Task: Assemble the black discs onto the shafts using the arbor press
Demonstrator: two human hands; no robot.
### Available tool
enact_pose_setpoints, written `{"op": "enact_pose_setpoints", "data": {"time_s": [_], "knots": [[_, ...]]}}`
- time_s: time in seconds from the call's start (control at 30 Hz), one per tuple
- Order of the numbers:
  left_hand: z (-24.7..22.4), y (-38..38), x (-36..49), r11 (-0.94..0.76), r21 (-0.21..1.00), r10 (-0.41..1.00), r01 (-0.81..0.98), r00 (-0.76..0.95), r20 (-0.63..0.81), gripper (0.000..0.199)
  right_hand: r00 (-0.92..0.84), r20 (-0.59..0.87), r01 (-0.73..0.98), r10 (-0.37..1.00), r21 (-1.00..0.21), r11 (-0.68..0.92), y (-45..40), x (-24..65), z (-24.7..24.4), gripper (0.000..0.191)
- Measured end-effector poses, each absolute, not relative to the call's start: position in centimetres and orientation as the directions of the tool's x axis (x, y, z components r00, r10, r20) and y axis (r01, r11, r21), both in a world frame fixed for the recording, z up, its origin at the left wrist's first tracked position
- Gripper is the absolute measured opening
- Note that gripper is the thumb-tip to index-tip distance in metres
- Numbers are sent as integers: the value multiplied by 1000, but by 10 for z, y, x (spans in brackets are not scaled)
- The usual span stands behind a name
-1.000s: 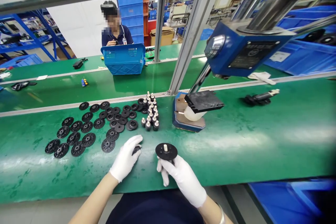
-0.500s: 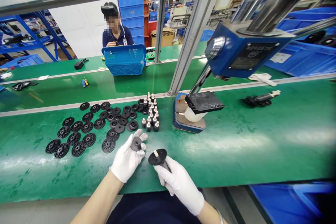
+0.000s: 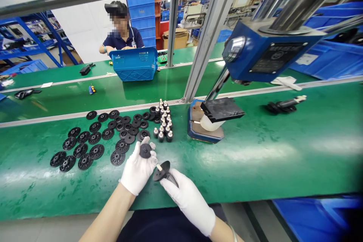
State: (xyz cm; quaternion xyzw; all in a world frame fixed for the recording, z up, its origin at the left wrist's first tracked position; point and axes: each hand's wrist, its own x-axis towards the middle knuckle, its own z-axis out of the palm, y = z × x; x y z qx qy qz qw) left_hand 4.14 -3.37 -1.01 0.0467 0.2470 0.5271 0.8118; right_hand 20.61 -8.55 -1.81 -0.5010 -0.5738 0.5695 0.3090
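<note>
My left hand (image 3: 138,172), in a white glove, grips a small black disc (image 3: 145,151) between thumb and fingers. Just to its right, my right hand (image 3: 188,198), also gloved, is closed around the dark shaft of a black part with a wide flange (image 3: 162,171). A white pin pokes out of the flange toward my left hand. The disc and the pin are close but apart. Beyond my hands lie several small black discs (image 3: 129,138), and at the left several larger ribbed discs (image 3: 96,151). Upright black parts with white tips (image 3: 169,136) stand in a cluster.
A blue hand press (image 3: 205,130) with a black block on it stands right of centre. One finished-looking shaft part (image 3: 286,105) lies farther right. Across the metal rail, a person (image 3: 124,38) sits behind a blue basket (image 3: 134,66). A metal post (image 3: 210,34) rises beside the press.
My right hand has brought the flanged part left, tilting it toward my left hand. The disc in my left hand has turned over to another face. The person opposite has lowered and spread their arms.
</note>
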Motion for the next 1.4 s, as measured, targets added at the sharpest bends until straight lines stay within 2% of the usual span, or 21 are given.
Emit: {"op": "enact_pose_setpoints", "data": {"time_s": [0.1, 0.23, 0.4, 0.57, 1.13, 1.3, 1.4], "knots": [[-7, -35, 41, 437, 387, 883, -812, 305, -357, 32, -309, -219, 237, 926, -960, -148, -82, 203, -14, 26], [-2, -40, 45, 371, 555, 921, -744, 219, -322, 33, -289, -196, 256, 937, -959, -122, -78, 198, -10, 24], [8, -50, 51, 277, 771, 961, -574, 158, -227, 34, -249, -164, 330, 954, -941, -75, -73, 194, -7, 21], [11, -54, 51, 225, 884, 971, -411, 171, -168, 37, -217, -150, 418, 965, -907, -47, -70, 193, -4, 23], [10, -49, 65, 25, 992, 998, -123, 63, -17, 31, -162, -119, 398, 980, -916, -45, -68, 187, -4, 27], [10, -43, 68, 36, 982, 996, -184, 88, -20, 30, -95, -91, 393, 991, -919, -47, -64, 183, -4, 26], [12, -40, 69, 47, 978, 993, -205, 117, -23, 29, -139, -59, 402, 989, -916, 2, -60, 186, -1, 23]]}}
